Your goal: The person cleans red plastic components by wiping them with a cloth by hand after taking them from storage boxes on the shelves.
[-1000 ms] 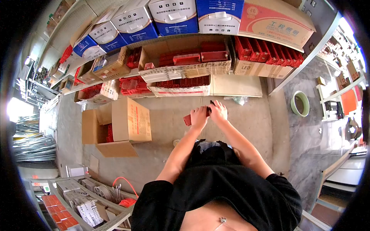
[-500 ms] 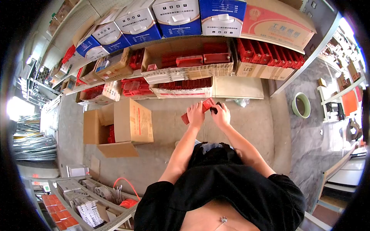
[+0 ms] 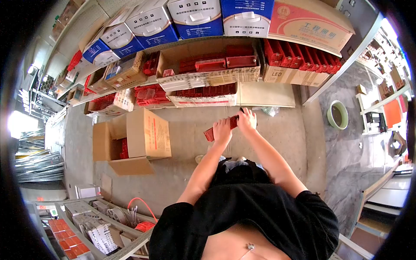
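Red, narrow, rectangular hard case [image 3: 209,134]: one, held in the hands over the pale grey concrete floor [image 3: 190,182], slanting from lower left to upper right.

Head view, the hands. Left hand [image 3: 222,129]: fingers wrapped over the middle of the case, grasping it; one end protrudes to its left. Right hand [image 3: 248,120]: curled at the other end, just beside the left; a small black item [image 3: 241,112], mostly hidden, shows at its fingers. Whether this hand also grips the case, cannot tell.

Head view, surroundings. Left of the hands, well apart: open brown cardboard carton [image 3: 158,141], on the floor, flaps spread, red plastic pieces [image 3: 124,149] inside. Beyond the hands: low, white-fronted cardboard carton [image 3: 208,101] of red cases; above it, long brown cardboard carton [image 3: 236,77], also with red cases; higher, a row of blue-and-white printed boxes [image 3: 197,18]. Beyond and to the right: brown carton marked LED [image 3: 294,78], red cases standing in a row; crumpled clear plastic [image 3: 271,111], near the right hand. Far right: round, pale green basin [image 3: 343,123], on the floor.
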The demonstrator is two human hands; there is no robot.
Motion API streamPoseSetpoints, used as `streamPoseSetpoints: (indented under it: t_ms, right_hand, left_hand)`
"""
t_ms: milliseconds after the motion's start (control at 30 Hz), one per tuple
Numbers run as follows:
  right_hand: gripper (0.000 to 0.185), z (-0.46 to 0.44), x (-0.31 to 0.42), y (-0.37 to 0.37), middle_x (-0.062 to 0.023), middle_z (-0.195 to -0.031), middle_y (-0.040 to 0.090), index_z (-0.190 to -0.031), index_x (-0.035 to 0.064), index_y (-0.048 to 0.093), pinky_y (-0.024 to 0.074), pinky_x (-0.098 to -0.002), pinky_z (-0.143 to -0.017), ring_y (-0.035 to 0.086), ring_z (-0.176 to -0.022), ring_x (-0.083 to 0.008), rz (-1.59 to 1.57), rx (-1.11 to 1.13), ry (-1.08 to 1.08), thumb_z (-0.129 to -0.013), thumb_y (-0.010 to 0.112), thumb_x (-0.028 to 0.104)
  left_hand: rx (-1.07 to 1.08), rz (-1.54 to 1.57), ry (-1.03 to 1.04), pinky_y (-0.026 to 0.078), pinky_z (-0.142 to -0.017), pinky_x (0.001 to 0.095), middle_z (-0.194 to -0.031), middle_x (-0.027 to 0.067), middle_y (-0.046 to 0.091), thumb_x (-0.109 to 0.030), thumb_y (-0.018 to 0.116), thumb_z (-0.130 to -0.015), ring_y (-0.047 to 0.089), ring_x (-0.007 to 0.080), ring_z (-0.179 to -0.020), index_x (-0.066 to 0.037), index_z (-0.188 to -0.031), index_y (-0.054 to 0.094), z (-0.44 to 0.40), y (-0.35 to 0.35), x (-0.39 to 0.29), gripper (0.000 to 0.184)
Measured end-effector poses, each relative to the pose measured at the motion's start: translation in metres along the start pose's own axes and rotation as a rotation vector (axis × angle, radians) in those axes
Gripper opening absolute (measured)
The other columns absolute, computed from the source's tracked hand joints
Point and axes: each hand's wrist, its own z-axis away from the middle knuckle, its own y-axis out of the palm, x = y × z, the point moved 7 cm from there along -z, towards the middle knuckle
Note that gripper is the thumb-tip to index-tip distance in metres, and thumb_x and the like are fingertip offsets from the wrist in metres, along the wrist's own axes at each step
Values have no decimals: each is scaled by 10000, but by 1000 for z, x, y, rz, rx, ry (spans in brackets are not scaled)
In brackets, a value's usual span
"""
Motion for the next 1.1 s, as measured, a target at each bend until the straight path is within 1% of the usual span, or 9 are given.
streamPoseSetpoints:
  t_ms: [167,200,333,433,567,700,833,867,1100]
  right_hand:
    - [161,12,2,-7,-75,-999,518,-864,131,608,390,-409,-806,501,-966,-246,16,18,-60,-714,548,142]
    - [186,14,3,-7,-82,-1043,517,-896,126,614,385,-418,-841,495,-1003,-252,28,196,-42,-725,543,144]
    - [197,36,-16,9,-80,-1030,540,-888,166,639,415,-407,-842,520,-1005,-253,123,330,-23,-692,636,190]
    - [172,47,-38,2,-79,-968,557,-857,149,642,449,-390,-800,555,-927,-260,-151,291,128,-692,638,196]
    - [145,31,-18,-33,-83,-874,551,-810,118,632,456,-392,-748,555,-846,-283,-283,-16,26,-687,645,193]
    - [139,5,16,-57,-86,-918,529,-829,122,612,440,-415,-749,533,-847,-304,-232,-103,-92,-703,627,179]
    - [462,-7,42,-40,-130,-1009,533,-1145,185,492,448,-397,-789,536,-969,-294,-83,410,-115,-707,639,215]
    - [649,-6,46,-32,-157,-1057,522,-1260,181,368,447,-402,-807,526,-1025,-285,-23,550,-132,-691,670,260]
    - [560,-4,46,20,-118,-1079,509,-1161,135,399,428,-417,-823,523,-1024,-274,262,397,-22,-684,671,249]
  left_hand:
    - [23,25,-32,389,-712,343,-876,20,569,-142,651,-647,551,188,-837,-114,-1070,538,6,-6,-4,439]
    - [19,28,-29,388,-712,346,-878,22,569,-144,654,-645,550,193,-835,-111,-1078,536,8,-6,-2,450]
    - [-27,46,-77,385,-713,360,-887,31,567,-151,664,-637,548,209,-833,-101,-1112,524,11,-20,10,498]
    - [-10,17,-90,385,-719,365,-905,30,569,-163,682,-627,546,213,-851,-105,-1133,516,7,-30,24,535]
    - [35,7,-33,392,-758,369,-947,38,580,-195,708,-630,553,223,-880,-122,-1116,528,1,-36,28,524]
    - [80,67,97,390,-779,355,-940,31,593,-204,718,-633,560,225,-877,-112,-1072,538,-9,-23,20,484]
    - [105,69,178,386,-756,342,-911,18,582,-181,684,-646,553,192,-878,-99,-1092,495,-20,-34,17,491]
    - [130,66,162,387,-754,342,-903,24,584,-169,678,-650,556,193,-877,-93,-1085,486,-24,-37,21,481]
    - [198,29,323,398,-784,340,-931,74,605,-142,695,-650,577,220,-896,-79,-1112,448,-38,-20,34,527]
